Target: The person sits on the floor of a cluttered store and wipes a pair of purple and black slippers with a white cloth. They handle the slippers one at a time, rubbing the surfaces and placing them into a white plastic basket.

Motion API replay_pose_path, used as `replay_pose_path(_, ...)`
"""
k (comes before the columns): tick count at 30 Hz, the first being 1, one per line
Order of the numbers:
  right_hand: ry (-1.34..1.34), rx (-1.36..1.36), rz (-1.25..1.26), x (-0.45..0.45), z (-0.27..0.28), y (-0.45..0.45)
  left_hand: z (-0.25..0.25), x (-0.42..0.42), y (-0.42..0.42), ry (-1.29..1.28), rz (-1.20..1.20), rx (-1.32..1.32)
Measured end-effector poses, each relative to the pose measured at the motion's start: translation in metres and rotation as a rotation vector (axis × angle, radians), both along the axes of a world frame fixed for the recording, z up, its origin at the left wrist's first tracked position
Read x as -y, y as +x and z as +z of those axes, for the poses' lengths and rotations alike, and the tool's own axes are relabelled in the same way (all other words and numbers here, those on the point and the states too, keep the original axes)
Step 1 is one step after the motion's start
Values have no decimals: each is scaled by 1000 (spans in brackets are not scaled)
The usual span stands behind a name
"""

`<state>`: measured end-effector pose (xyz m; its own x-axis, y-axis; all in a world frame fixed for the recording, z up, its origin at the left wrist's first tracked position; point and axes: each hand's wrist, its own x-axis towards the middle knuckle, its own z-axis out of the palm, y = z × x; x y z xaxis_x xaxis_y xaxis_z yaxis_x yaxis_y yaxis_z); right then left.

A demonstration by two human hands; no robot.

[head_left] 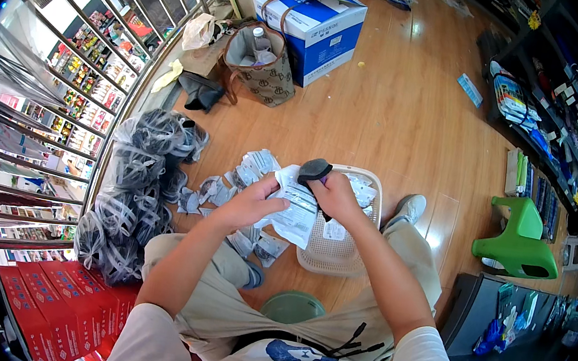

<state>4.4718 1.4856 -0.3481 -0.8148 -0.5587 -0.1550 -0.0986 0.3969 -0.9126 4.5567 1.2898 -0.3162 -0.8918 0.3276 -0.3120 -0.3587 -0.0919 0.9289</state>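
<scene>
My left hand (256, 203) grips the edge of a white plastic packet (293, 211) that bears printed writing. In my right hand (338, 195) is a dark grey padded item (314, 171), held at the packet's upper right; its exact kind is unclear. Both hands are above the left side of a cream plastic basket (337, 254), where several more packets (362, 188) lie, partly behind my right hand. On the floor to the left, filled clear packets (212, 190) lie in a loose row. Others (267, 248) rest beside my left foot.
Knotted clear bags of dark goods (135, 199) are piled at left by a metal railing (140, 89). Red boxes (56, 309) stand at lower left. Ahead are a patterned tote bag (266, 83) and a blue-white carton (327, 44). A green stool (519, 241) is at right.
</scene>
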Motion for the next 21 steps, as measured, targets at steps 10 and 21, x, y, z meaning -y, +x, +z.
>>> replay_pose_path(10,320,-13,136,6,9,13,-5,3,6,-278,-291,-76)
replay_pose_path(21,57,79,27,10,2,20,-4,2,5,-467,-301,21)
